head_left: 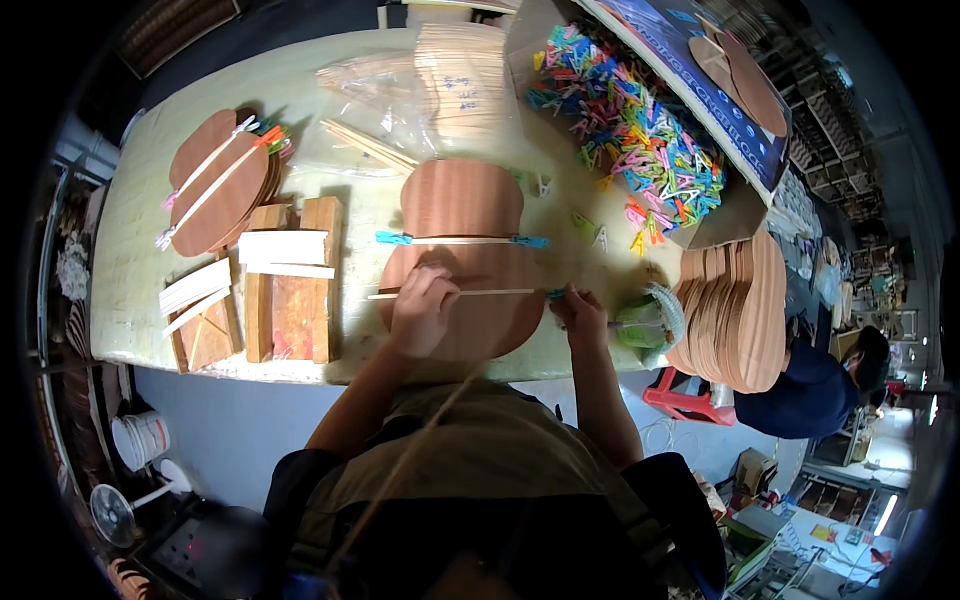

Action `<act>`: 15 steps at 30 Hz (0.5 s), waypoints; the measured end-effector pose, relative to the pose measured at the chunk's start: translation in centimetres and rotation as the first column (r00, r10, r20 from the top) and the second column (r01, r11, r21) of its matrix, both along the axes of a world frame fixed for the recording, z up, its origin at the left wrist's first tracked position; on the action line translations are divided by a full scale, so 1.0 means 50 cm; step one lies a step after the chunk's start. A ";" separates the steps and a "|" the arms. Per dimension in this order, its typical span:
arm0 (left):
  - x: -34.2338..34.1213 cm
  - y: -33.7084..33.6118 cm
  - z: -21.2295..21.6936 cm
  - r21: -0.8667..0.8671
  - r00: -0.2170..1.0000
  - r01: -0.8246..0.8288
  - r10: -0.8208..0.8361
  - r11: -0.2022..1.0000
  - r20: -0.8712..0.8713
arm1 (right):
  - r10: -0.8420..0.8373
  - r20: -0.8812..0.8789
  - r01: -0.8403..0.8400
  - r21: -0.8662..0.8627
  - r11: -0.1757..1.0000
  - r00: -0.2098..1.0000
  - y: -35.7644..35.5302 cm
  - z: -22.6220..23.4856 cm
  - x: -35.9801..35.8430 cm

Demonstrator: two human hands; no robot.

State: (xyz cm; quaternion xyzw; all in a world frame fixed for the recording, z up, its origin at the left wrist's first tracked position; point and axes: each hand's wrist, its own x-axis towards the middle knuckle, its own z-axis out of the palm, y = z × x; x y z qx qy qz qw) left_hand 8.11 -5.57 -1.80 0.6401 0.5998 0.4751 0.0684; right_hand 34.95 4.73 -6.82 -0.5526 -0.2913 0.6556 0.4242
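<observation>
My left hand (pixel 424 312) presses flat on a thin wooden strip (pixel 480 292), while my right hand (pixel 580 315) pinches its right end (long axis left-right) across the guitar-shaped wood panel (pixel 462 250) on the table (pixel 130 230). Beyond lies a pile of coloured clips (pixel 630 130).

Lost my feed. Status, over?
Left hand pressing thin strip on guitar-shaped wood panel. Right hand pinching strip's end. Nothing blocking.
</observation>
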 end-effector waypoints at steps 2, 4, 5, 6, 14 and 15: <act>0.018 0.013 -0.005 -0.021 1.000 0.012 -0.013 1.000 -0.014 | -0.072 -0.184 0.067 -0.037 0.997 0.980 -0.009 -0.013 0.009; 0.028 0.019 -0.013 -0.056 1.000 0.020 -0.021 0.998 -0.018 | -0.118 -0.284 0.104 -0.065 0.992 0.951 -0.015 -0.007 0.004; 0.031 0.021 -0.018 -0.080 0.999 0.026 -0.028 0.996 -0.016 | -0.119 -0.294 0.104 -0.067 0.992 0.948 -0.017 -0.006 0.004; 0.032 0.023 -0.021 -0.104 0.999 0.031 -0.032 0.994 -0.014 | -0.118 -0.303 0.102 -0.068 0.992 0.946 -0.018 -0.005 0.004; 0.029 0.023 -0.031 -0.133 0.999 0.048 -0.048 0.990 0.003 | 0.054 -0.265 -0.081 -0.091 0.993 0.963 -0.021 0.008 -0.020; 0.029 0.024 -0.034 -0.126 0.999 0.046 -0.045 0.991 0.009 | 0.102 -0.171 -0.119 -0.095 0.988 0.980 -0.011 0.046 -0.021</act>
